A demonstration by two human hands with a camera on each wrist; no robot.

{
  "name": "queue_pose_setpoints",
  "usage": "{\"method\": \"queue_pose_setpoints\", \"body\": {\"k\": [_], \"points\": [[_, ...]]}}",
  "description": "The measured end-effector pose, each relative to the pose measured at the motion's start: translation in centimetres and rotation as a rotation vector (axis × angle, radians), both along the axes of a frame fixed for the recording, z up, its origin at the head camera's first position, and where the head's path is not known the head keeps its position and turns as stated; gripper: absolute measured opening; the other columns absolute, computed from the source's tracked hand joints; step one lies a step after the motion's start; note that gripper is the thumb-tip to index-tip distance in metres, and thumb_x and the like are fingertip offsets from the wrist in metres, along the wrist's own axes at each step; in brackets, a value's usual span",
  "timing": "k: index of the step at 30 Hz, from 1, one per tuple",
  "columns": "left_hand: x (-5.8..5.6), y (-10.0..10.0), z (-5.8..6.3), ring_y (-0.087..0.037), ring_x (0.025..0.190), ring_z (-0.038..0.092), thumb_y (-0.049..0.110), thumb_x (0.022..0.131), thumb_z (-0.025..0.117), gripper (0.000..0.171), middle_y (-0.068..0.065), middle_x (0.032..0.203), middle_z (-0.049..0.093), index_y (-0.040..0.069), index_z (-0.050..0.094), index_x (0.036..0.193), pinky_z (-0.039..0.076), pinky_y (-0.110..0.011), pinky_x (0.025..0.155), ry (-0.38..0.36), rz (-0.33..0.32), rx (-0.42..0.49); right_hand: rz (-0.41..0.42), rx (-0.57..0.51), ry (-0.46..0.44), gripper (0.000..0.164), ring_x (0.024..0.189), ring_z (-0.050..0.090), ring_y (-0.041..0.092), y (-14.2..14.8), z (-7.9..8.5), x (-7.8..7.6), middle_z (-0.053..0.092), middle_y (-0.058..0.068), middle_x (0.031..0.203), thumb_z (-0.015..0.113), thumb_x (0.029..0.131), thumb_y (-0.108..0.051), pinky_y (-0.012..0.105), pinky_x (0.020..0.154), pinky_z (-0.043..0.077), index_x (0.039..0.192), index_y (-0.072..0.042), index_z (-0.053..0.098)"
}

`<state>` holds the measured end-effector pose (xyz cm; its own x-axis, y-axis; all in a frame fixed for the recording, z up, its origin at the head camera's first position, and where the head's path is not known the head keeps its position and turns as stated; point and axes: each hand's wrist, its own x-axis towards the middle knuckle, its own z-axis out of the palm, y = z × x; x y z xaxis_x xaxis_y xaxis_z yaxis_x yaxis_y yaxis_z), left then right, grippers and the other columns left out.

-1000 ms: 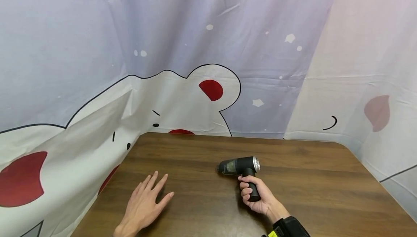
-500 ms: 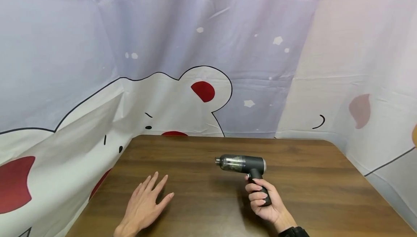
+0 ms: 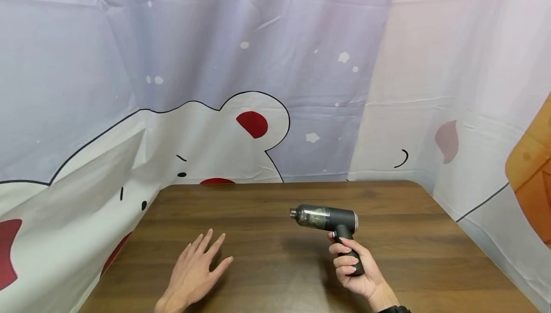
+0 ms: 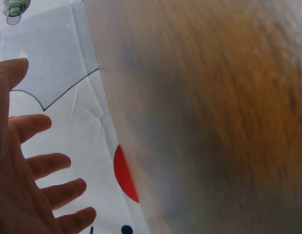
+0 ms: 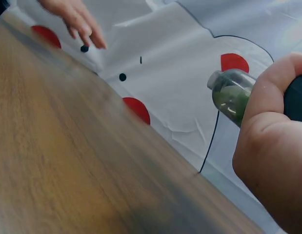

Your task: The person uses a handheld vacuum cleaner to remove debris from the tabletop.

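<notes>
A black handheld vacuum cleaner (image 3: 342, 218) with a clear front chamber (image 5: 233, 95) is held by my right hand (image 3: 365, 282), whose fingers curl round the handle. The nozzle points left, and something greenish shows through the clear plastic. A shadow lies on the table below, so the cleaner is raised off it. My left hand (image 3: 193, 272) is at the front left with its fingers spread, holding nothing. The left wrist view shows these fingers (image 4: 48, 165) apart from the tabletop. My right palm is hidden behind the handle.
The brown wooden table (image 3: 241, 212) spreads under both hands. Behind it and along the sides hangs a printed cloth (image 3: 206, 140) with cartoon bears, meeting the table's back edge.
The right hand has lifted the vacuum cleaner, and its nozzle now shows more clearly side-on. The head view has swung to the right. The left hand has barely moved.
</notes>
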<state>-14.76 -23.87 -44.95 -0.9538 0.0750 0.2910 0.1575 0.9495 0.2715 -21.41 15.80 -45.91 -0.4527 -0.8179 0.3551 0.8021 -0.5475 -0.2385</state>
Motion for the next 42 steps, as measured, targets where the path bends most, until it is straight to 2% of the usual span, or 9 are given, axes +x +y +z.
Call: {"method": "queue_pose_setpoints", "body": {"k": [3, 10, 18, 24, 35, 42], "points": [[0.1, 0.0, -0.1, -0.045, 0.141, 0.045, 0.059, 0.1, 0.056, 0.065, -0.021, 0.154, 0.047, 0.016, 0.057, 0.149, 0.036, -0.064, 0.112, 0.002, 0.004, -0.001, -0.001, 0.004, -0.004, 0.024, 0.064, 0.032, -0.003, 0.0, -0.1, 0.4, 0.036, -0.011, 0.086, 0.04, 0.111, -0.019, 0.011, 0.062, 0.028, 0.131, -0.011, 0.049], [0.5, -0.2, -0.2, -0.046, 0.142, 0.043, 0.06, 0.1, 0.055, 0.066, -0.022, 0.156, 0.045, 0.017, 0.056, 0.15, 0.034, -0.066, 0.113, -0.055, 0.027, -0.004, 0.016, 0.049, 0.063, 0.024, 0.062, 0.032, -0.004, 0.0, -0.3, 1.6, 0.035, -0.011, 0.084, 0.043, 0.109, -0.017, 0.009, 0.061, 0.028, 0.132, -0.014, 0.051], [0.5, -0.2, -0.2, -0.047, 0.142, 0.042, 0.061, 0.099, 0.056, 0.067, -0.022, 0.155, 0.046, 0.017, 0.056, 0.149, 0.033, -0.068, 0.112, -0.064, 0.039, 0.0, 0.08, -0.062, 0.051, 0.031, 0.06, 0.031, -0.006, -0.1, -0.2, 1.5, 0.032, -0.013, 0.083, 0.042, 0.109, -0.02, 0.007, 0.059, 0.027, 0.139, -0.013, 0.046], [0.4, -0.4, -0.2, -0.046, 0.142, 0.042, 0.061, 0.099, 0.056, 0.067, -0.022, 0.155, 0.046, 0.017, 0.057, 0.149, 0.032, -0.069, 0.112, -0.07, 0.053, 0.005, 0.109, -0.089, 0.066, 0.033, 0.059, 0.03, -0.005, 0.1, -0.2, 1.4, 0.031, -0.012, 0.082, 0.042, 0.109, -0.02, 0.006, 0.058, 0.027, 0.141, -0.012, 0.044], [0.2, -0.3, 0.3, -0.047, 0.141, 0.043, 0.061, 0.099, 0.056, 0.066, -0.022, 0.154, 0.047, 0.017, 0.057, 0.149, 0.033, -0.069, 0.111, -0.061, 0.042, -0.006, -0.045, 0.054, 0.174, 0.032, 0.06, 0.031, -0.003, 0.3, 0.2, 1.9, 0.028, -0.011, 0.08, 0.039, 0.11, -0.019, 0.009, 0.06, 0.029, 0.141, -0.015, 0.047], [0.0, -0.4, 0.3, -0.046, 0.142, 0.043, 0.062, 0.099, 0.056, 0.067, -0.022, 0.155, 0.047, 0.017, 0.057, 0.149, 0.033, -0.068, 0.112, -0.063, 0.049, -0.008, -0.152, 0.13, 0.264, 0.048, 0.057, 0.029, -0.002, 0.9, 0.4, 1.8, 0.027, -0.01, 0.075, 0.028, 0.109, -0.037, 0.01, 0.057, 0.033, 0.147, -0.017, 0.047]]}}
